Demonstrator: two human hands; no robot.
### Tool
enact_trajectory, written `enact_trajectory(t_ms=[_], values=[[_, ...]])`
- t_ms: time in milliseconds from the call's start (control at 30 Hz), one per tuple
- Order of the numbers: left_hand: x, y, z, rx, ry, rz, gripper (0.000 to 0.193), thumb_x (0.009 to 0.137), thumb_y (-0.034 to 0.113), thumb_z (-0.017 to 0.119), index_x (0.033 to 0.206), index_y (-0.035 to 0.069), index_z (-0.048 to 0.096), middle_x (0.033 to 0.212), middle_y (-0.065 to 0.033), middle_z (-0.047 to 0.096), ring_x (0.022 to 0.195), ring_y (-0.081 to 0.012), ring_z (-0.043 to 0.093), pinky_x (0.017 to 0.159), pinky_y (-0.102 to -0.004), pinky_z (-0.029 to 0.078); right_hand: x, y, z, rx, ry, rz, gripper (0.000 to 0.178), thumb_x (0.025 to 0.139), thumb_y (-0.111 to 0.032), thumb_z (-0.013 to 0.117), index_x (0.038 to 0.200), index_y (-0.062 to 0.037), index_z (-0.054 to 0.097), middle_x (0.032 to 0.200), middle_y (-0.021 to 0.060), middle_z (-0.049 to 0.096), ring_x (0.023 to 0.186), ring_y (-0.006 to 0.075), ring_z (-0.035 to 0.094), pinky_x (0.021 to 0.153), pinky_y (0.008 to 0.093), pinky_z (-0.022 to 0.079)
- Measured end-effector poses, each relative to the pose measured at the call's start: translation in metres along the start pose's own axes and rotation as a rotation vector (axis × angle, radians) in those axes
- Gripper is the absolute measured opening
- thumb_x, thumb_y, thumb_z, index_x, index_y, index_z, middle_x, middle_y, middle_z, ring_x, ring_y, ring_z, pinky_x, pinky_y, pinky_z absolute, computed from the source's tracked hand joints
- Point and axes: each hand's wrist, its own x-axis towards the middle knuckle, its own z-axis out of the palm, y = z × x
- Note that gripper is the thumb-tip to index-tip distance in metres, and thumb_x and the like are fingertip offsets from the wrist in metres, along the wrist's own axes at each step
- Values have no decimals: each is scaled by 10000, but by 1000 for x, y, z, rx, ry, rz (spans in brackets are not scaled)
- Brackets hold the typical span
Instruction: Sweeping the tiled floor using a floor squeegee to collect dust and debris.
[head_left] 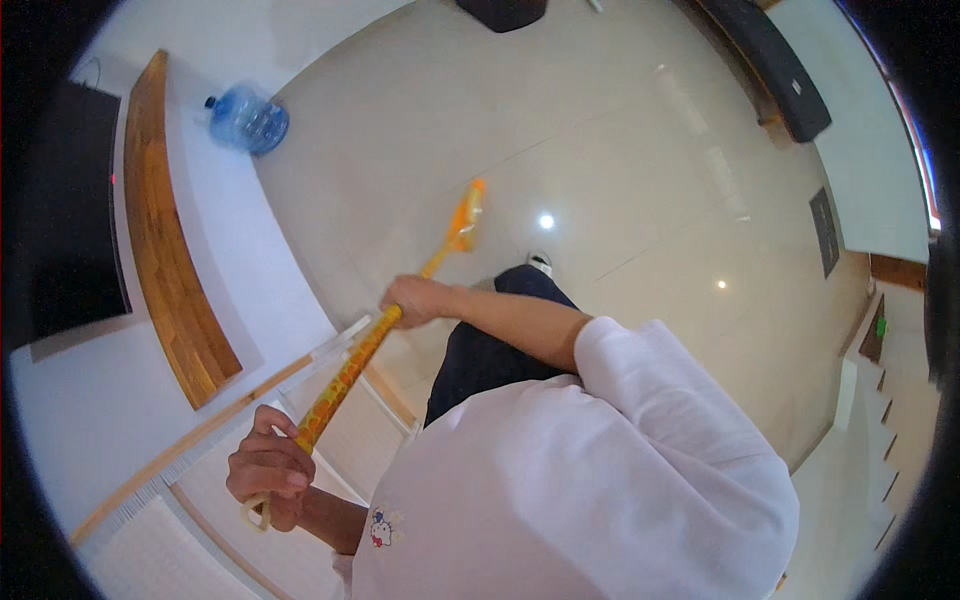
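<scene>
The person holds a long-handled tool (345,388) with both hands. Its yellow pole carries an orange pattern and crosses in front of the body at a slant. The left hand (268,470) has its fingers curled around the near end, where a pale hanging loop (257,512) comes out below the hand. The right hand (420,300) is closed around the pole farther along. Beyond it, the orange head (466,218) of the tool is over the tiled floor (620,120); it is blurred, and I cannot tell whether it touches the tiles. Near the head, one shoe (540,263) shows below the dark trousers (480,370). At the left, a blue water bottle (250,120) lies beside the wall, near a wooden shelf (170,220) under a black television (75,210).
</scene>
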Motion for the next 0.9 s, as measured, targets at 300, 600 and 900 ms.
enact_trajectory(t_ms=[300,600,900], values=[[18,18,41,-214,220,193,126,668,198,505,561,165,448,403,44,375,363,-90,357,532,-252,274,-84,-46,-85,-163,172,278,183,562,-196,559,692,-70,583,641,134,542,695,299,525,630,378,424],[64,-1,188,-339,-267,106,88,609,131,539,548,136,477,362,4,410,313,-109,351,538,-305,307,-212,32,-141,-226,223,341,198,563,-236,574,668,-69,574,623,132,536,658,304,525,635,385,423],[35,-37,322,-574,-80,-247,73,660,117,497,619,57,492,442,-23,424,370,-105,365,630,-334,321,-389,56,-179,-77,27,685,167,574,-225,551,621,-67,575,612,150,544,607,302,537,586,387,438]])
